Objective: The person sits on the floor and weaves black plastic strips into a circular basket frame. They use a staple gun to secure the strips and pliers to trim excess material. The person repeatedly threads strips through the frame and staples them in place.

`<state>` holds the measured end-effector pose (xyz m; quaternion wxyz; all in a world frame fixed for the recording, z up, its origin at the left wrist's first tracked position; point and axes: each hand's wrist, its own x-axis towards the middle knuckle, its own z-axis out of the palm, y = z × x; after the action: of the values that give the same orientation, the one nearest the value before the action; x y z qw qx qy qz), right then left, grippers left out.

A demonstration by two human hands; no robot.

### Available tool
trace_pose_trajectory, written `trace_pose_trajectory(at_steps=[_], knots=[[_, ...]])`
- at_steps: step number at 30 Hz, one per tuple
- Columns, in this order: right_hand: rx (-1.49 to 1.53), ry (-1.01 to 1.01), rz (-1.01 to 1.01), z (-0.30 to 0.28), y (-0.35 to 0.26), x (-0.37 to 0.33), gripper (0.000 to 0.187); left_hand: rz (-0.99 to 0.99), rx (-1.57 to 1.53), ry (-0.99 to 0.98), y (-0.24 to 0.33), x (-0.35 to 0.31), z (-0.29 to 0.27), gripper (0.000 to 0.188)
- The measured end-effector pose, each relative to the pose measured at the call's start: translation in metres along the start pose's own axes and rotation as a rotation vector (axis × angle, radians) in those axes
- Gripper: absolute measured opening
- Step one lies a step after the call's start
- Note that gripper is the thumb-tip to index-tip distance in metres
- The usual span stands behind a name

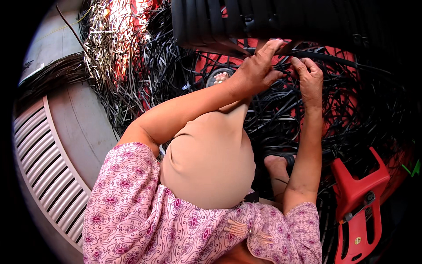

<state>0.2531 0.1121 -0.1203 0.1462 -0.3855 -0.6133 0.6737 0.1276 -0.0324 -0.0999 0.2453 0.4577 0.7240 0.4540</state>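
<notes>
A black piece woven from flat plastic strips (263, 20) stands in front of me at the top of the view. At its lower edge is my left hand (259, 70), index finger stretched out and thumb apart. My right hand (310, 79) is a little to the right, fingers bent and thumb and forefinger tips close together. Whatever lies between those tips is too small to make out. A flat black strip (336, 58) runs from the woven piece past the right fingertips toward the right. Shadow hides part of the woven piece.
Loose black strips (162, 66) lie tangled over a red ground cover around my feet. A red plastic frame (362, 189) with slots stands at the right. To the left are a slatted pale panel (48, 163) and a bundle of dark strips (52, 75) on grey floor.
</notes>
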Motion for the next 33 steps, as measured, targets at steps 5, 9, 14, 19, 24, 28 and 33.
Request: trace_pose_trajectory(at_steps=[5,9,14,19,24,28,33], knots=[[0.224,0.063,0.128,0.004,-0.001,-0.008,0.017,0.032,0.029,-0.213,0.0,-0.012,-0.011,0.069],[0.561,-0.157,0.142,-0.01,0.034,0.004,0.014,0.038,0.207,-0.209,-0.012,-0.017,-0.002,0.039],[0.779,-0.246,0.083,-0.004,0.046,0.017,0.013,0.266,0.242,-0.062,-0.015,-0.009,0.0,0.032],[0.776,-0.222,0.191,-0.004,0.035,0.027,0.025,0.076,0.09,-0.037,-0.019,0.003,0.004,0.045],[0.594,-0.403,0.13,-0.012,0.022,0.04,0.034,0.046,-0.003,0.131,-0.009,0.016,0.008,0.04],[0.545,-0.364,0.112,0.0,0.011,0.037,0.033,0.003,0.002,0.175,-0.009,0.025,0.003,0.025],[0.534,-0.277,-0.007,0.012,-0.017,0.04,0.032,0.083,0.05,0.187,0.003,0.039,-0.022,0.02]])
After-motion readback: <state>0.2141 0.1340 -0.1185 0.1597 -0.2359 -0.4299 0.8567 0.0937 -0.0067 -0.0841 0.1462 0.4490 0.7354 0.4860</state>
